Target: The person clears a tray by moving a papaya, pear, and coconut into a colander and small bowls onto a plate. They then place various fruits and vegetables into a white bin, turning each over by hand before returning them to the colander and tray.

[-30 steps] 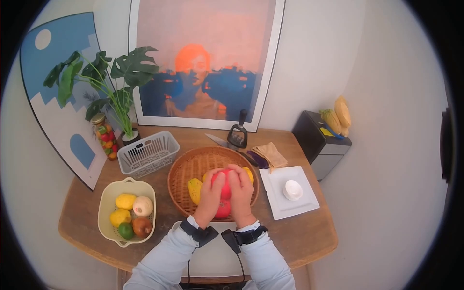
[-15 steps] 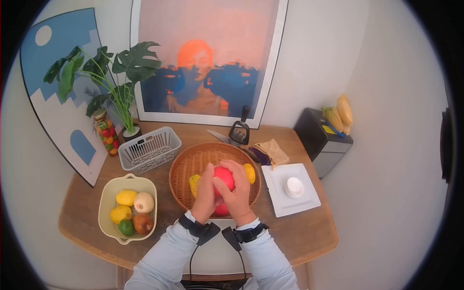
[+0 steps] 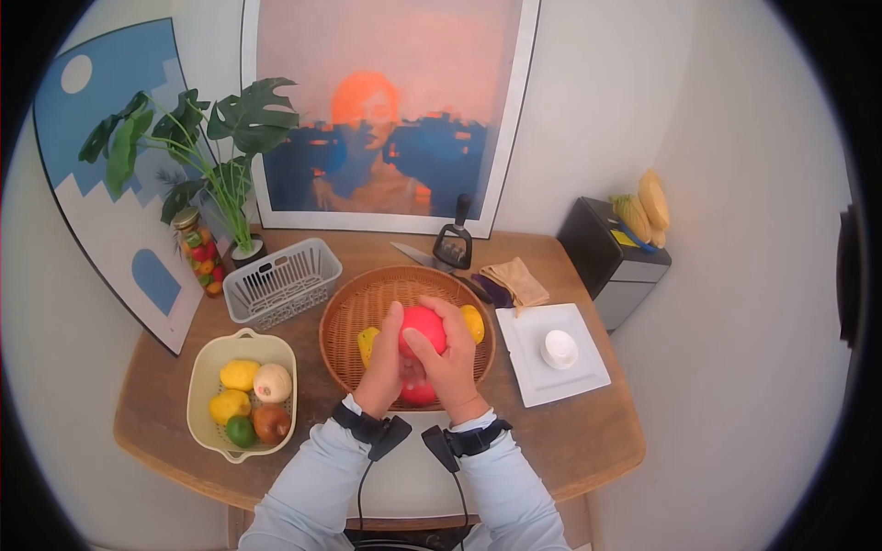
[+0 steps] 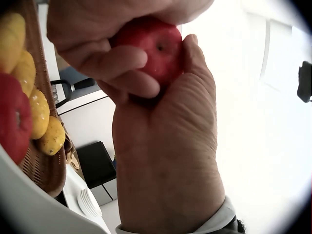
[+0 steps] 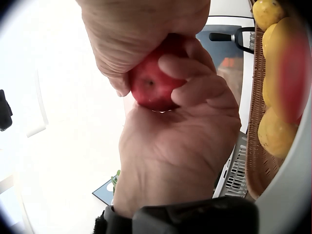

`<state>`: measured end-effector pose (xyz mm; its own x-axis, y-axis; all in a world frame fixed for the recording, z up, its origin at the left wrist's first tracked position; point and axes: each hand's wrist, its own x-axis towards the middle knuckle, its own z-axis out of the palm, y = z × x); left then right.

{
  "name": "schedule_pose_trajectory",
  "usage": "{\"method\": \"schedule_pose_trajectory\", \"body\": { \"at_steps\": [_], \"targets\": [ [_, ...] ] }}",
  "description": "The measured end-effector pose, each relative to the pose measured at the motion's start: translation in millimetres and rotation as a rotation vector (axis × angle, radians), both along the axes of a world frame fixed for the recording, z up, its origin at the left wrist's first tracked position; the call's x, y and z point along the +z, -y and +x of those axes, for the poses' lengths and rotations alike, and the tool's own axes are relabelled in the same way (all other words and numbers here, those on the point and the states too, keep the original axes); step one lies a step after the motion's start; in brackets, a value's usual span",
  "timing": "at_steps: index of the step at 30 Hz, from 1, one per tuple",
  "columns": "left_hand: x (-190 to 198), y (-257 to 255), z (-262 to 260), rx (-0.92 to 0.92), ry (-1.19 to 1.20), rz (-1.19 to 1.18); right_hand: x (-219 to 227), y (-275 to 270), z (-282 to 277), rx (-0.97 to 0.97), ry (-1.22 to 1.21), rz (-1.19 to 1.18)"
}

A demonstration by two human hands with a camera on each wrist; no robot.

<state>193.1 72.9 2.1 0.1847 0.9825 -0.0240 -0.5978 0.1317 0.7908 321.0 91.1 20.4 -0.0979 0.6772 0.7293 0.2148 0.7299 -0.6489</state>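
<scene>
Both hands cup one red tomato (image 3: 423, 329) above the round wicker basket (image 3: 354, 298). My left hand (image 3: 384, 361) curls round its left side, and my right hand (image 3: 450, 354) holds the right side with the thumb across the front. Up close in the left wrist view, the tomato (image 4: 163, 51) shows a small dark spot on its underside. Bent fingers press on it in the right wrist view, where the tomato (image 5: 155, 85) sits between both palms. Below the hands lies a second red tomato (image 3: 418, 393) in the basket, beside yellow mangoes (image 3: 471, 323), partly hidden.
A cream basket (image 3: 197, 404) of mixed produce stands left, a grey plastic basket (image 3: 322, 294) behind it. To the right is a square white plate (image 3: 528, 386) with small white dishes (image 3: 559, 349). A knife (image 3: 413, 254) and a black-handled grater-like tool (image 3: 453, 246) lie at the back.
The hands have lifted slightly and turned around the tomato; the right thumb now lies across its front. More of the tomato shows between them. The other things stay in place.
</scene>
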Motion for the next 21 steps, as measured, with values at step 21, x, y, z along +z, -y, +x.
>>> {"method": "schedule_pose_trajectory", "body": {
  "at_steps": [21],
  "targets": [
    [-0.4, -1.2, 31.9, 0.538, -0.579, 0.493, -14.2, -8.9, 4.2, 0.110, -0.228, -0.354]
  ]
}}
